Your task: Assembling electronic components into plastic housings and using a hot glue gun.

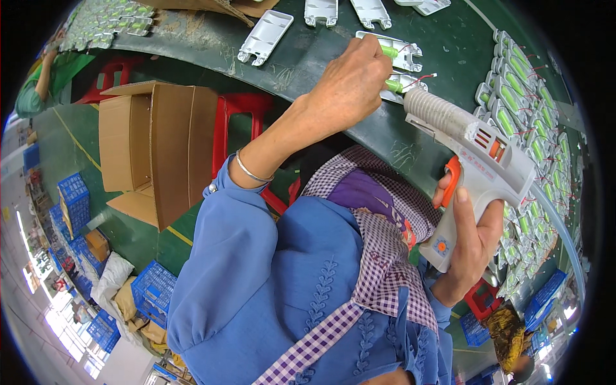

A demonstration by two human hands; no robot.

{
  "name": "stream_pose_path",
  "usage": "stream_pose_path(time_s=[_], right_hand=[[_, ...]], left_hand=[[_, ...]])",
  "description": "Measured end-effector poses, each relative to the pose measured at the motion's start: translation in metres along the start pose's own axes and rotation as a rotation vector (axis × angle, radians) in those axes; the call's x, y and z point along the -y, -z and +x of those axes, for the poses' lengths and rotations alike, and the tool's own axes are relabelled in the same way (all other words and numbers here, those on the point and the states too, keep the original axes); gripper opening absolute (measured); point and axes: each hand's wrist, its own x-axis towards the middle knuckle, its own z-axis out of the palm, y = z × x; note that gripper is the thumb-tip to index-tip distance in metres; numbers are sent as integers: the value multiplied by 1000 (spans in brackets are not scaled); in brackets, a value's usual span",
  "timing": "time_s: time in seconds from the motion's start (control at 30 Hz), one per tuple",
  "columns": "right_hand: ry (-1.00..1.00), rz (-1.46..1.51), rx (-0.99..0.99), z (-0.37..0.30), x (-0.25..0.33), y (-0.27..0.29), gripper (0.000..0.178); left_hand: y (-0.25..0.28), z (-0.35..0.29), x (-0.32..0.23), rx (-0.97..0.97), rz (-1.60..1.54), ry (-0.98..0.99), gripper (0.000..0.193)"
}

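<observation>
My left hand (351, 80) is closed, its fingertips on a green cylindrical battery (389, 51) with thin red wires. That battery lies in a white plastic housing (409, 62) on the table; the fingers hide part of both. In my right hand (473, 240) is a white hot glue gun (478, 144), gripped by its handle, fingers by the orange trigger (452, 179). Its front end points at a second green battery (394, 85), in a nearer housing mostly covered by my hand and the gun. Whether the nozzle touches it, I cannot tell.
White housings without batteries, such as this one (267, 35), lie along the dark green table (314, 54). Many filled housings (513, 90) are crowded at the right. A hose (558, 224) trails from the gun. Left of me stand an open carton (173, 147) and a red stool (240, 106).
</observation>
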Motion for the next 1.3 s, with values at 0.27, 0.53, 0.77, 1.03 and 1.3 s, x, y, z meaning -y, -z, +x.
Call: stream_pose_path(time_s=[0.27,0.53,0.77,1.03,1.3], right_hand=[[32,41,-8,-4,-1,0,39],[70,283,-71,-12,8,-3,44],[135,373,-101,-18,13,9,48],[281,352,-258,-20,17,29,51],[244,455,-228,-23,10,34,51]], left_hand=[[7,1,-1,-27,-34,-13,18],[6,11,-5,13,195,-8,13],[3,14,-4,127,253,-4,10],[3,24,-5,83,307,-55,7],[5,22,-9,61,432,29,10]])
